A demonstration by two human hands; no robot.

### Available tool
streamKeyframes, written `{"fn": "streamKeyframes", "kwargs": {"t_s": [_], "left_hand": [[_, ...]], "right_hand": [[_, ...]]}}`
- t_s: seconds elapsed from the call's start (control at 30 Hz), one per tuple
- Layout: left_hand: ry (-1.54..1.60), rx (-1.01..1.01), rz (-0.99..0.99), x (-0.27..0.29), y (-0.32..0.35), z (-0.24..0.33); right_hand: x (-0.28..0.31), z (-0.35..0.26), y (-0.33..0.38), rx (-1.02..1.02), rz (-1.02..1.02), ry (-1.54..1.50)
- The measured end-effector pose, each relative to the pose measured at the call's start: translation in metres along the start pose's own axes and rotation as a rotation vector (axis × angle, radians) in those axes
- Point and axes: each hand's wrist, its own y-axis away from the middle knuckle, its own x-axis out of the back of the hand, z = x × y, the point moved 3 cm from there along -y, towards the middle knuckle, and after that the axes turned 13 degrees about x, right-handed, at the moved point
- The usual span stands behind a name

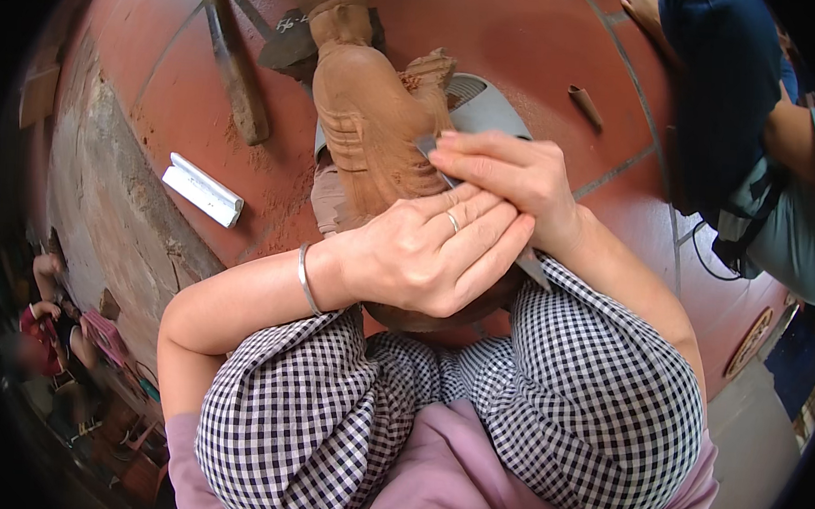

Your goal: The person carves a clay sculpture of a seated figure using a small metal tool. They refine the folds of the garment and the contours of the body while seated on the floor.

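A brown carved figure (364, 114) with draped folds lies in front of me, its head end pointing away. My right hand (522, 179) is closed around a flat grey metal blade (426, 146), whose tip reaches the folds on the figure's side. Across the right hand's fingers and the tool presses my left hand (431, 248), its fingers bent together and wearing a ring. The tool's other end (534, 268) sticks out below the right hand. Its middle is hidden under my fingers, as is the figure's near part.
To the left on the red tiles lie a worn wooden club (233, 66) and a white bar (203, 191). A dark block (294, 48) is beside the figure's neck. A small brown tube (585, 108) lies to the right, near another person's dark-clothed leg (725, 87).
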Motion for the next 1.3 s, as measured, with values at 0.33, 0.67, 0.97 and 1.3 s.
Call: {"fn": "streamKeyframes", "kwargs": {"t_s": [0.33, 0.67, 0.97, 1.3], "left_hand": [[-0.028, 0.055, -0.132, -0.011, -0.008, 0.001], [0.014, 0.126, -0.195, -0.015, -0.013, -0.002], [0.007, 0.213, -0.231, -0.023, -0.015, 0.001], [0.023, 0.222, -0.159, -0.018, -0.015, 0.003]], "right_hand": [[0.0, 0.012, 0.014, -0.024, 0.021, -0.1], [0.002, 0.028, 0.016, 0.038, 0.008, -0.213], [0.008, 0.037, 0.014, -0.021, -0.028, -0.274], [0.009, 0.031, 0.007, -0.038, -0.031, -0.276]]}}
